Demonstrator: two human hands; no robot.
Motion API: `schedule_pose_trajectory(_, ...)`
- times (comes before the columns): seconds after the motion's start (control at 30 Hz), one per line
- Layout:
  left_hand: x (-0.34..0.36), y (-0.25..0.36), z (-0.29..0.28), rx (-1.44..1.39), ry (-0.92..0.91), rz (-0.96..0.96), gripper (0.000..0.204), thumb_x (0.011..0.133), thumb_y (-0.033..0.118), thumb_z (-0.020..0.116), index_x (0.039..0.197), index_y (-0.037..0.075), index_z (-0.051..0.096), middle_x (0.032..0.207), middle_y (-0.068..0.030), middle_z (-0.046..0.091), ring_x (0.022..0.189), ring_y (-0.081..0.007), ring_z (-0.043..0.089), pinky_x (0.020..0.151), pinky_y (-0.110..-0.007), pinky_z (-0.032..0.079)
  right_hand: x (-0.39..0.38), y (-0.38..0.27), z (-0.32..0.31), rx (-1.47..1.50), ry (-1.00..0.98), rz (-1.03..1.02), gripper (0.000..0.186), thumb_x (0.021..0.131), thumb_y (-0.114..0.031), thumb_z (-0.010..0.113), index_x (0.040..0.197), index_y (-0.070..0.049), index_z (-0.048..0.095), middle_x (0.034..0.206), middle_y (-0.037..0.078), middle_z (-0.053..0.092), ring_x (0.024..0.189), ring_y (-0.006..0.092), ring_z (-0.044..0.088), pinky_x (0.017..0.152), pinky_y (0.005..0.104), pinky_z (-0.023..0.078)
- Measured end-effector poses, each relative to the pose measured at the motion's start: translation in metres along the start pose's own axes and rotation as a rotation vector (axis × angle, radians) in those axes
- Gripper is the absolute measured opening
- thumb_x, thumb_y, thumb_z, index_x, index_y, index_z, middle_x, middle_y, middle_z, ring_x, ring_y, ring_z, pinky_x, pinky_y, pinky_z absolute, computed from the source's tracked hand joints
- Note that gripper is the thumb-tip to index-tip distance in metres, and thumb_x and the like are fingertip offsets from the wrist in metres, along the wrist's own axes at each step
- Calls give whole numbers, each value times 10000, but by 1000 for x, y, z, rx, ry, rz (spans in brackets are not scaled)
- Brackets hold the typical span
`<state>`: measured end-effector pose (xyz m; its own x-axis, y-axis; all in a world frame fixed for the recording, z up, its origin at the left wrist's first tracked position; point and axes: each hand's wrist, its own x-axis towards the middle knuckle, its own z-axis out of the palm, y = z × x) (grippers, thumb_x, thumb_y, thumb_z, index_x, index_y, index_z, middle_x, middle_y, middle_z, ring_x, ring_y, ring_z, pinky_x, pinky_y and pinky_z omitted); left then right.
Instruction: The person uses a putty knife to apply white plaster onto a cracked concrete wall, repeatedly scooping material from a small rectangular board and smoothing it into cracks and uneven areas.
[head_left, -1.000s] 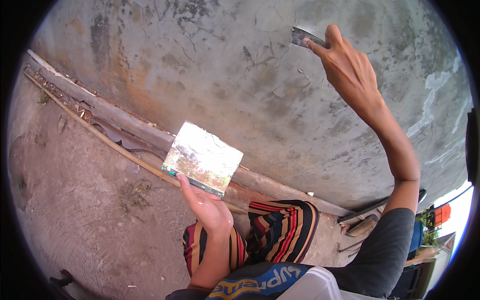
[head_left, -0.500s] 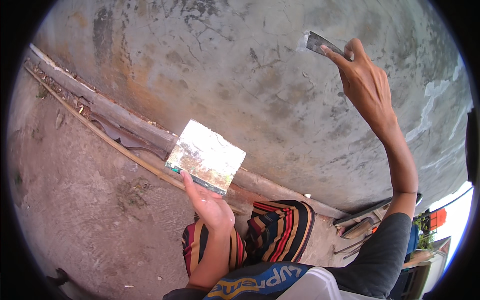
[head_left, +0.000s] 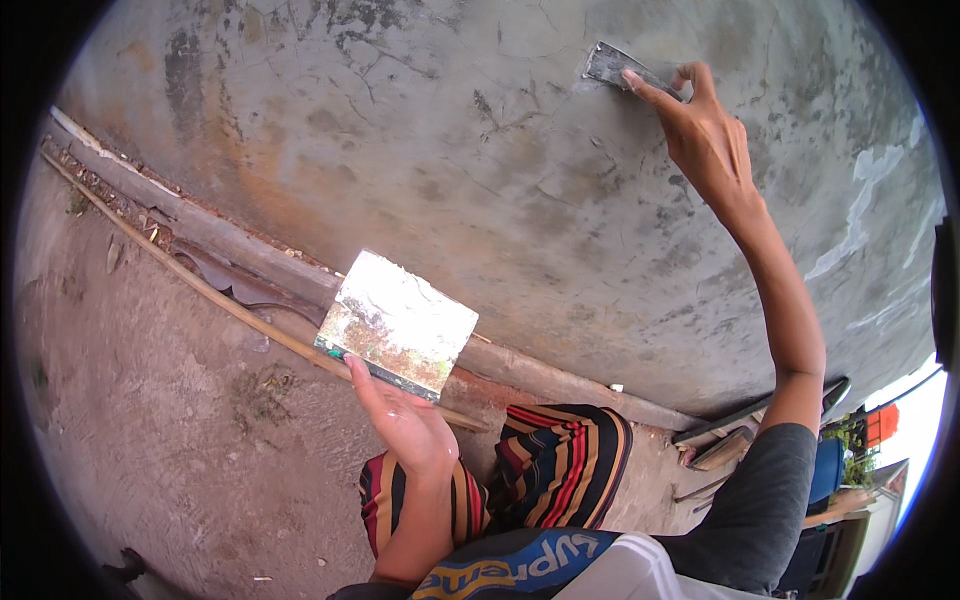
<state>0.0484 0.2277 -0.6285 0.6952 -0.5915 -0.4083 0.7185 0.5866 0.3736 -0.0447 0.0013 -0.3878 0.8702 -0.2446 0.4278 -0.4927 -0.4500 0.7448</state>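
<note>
My right hand (head_left: 708, 140) reaches up and grips a dark putty knife (head_left: 630, 74) between thumb and fingers. The blade's far edge lies against the grey plastered wall (head_left: 480, 190), with a little pale filler around it. Lower down, my left hand (head_left: 408, 420) supports a flat rectangular board (head_left: 398, 320) coated with white filler, its near part stained brown. The thumb rests at the board's dark near edge; the other fingers are hidden beneath it. Fine cracks and dark patches mark the wall, and whitish filler streaks (head_left: 862, 205) run down its right side.
A low concrete ledge (head_left: 230, 240) runs along the wall's foot, with a long bamboo pole (head_left: 215, 290) beside it on the dirt ground (head_left: 180, 430). At the right are wooden pieces (head_left: 722, 450), a blue barrel (head_left: 828, 470) and an orange container (head_left: 882, 426).
My right hand has moved the putty knife slightly left and up along the wall. The board in my left hand has shifted a little left and down.
</note>
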Motion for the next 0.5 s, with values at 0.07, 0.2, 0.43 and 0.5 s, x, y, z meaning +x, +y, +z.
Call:
schedule_pose_trajectory(0.07, -2, 3, -1, -15, -36, 4, 711, 966, 477, 418, 1448, 1, 203, 1424, -109, 302, 1299, -176, 290, 1091, -314, 184, 0, 0, -4, -13, -2, 27, 543, 800, 55, 568, 1200, -306, 634, 996, 103, 539, 616, 203, 572, 492, 312, 477)
schedule_pose_trajectory(0.2, -4, 6, -4, -14, -20, 36, 717, 963, 476, 425, 1452, 3, 198, 1430, -114, 288, 1312, -178, 280, 1103, -316, 168, -17, 6, -18, -56, -22, 32, 521, 776, 66, 577, 1183, -251, 651, 975, 111, 533, 649, 213, 580, 504, 313, 481)
schedule_pose_trajectory(0.43, -10, 9, 3, 2, 0, 26, 735, 962, 476, 427, 1453, -11, 180, 1462, -115, 237, 1341, -158, 221, 1113, -298, 116, -9, -31, -56, -6, -96, 45, 536, 730, 112, 565, 1214, -114, 616, 936, 145, 487, 679, 227, 589, 542, 334, 505)
schedule_pose_trajectory(0.5, -9, 9, 1, -27, -57, 28, 737, 961, 481, 428, 1451, -14, 187, 1460, -118, 241, 1338, -156, 223, 1112, -297, 118, 0, -44, -52, 39, -71, 36, 545, 718, 130, 536, 1235, -39, 575, 1030, 188, 485, 680, 248, 593, 553, 348, 512)
